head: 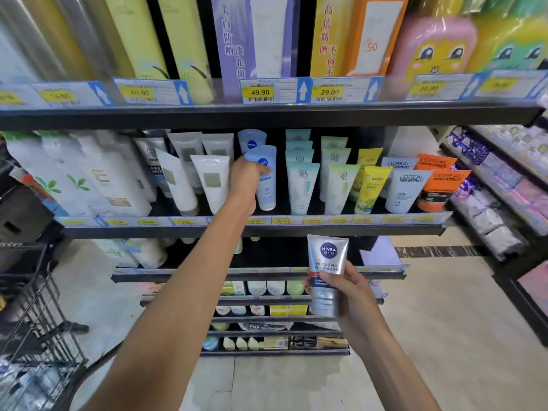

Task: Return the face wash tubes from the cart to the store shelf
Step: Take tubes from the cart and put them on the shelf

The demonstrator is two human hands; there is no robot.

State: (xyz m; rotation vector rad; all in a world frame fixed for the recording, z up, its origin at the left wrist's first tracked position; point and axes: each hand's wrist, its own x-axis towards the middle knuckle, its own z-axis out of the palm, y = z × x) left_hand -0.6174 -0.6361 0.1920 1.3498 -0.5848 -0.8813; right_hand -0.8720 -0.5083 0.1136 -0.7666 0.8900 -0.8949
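Note:
My left hand (247,176) reaches onto the middle shelf (255,231) and grips a light blue Nivea face wash tube (266,185) that stands cap-down in its row. Behind it stands a second blue Nivea tube (251,140). My right hand (344,287) holds a silver Nivea Men tube (326,262) upright in front of the lower shelves, below and right of the left hand. The wire cart (32,321) is at the lower left.
White, green, yellow and L'Oreal tubes (406,188) fill the shelf on both sides of the blue tube. Tall boxes stand on the top shelf (267,114). A second shelving unit (504,185) runs along the right. Tiled floor lies below.

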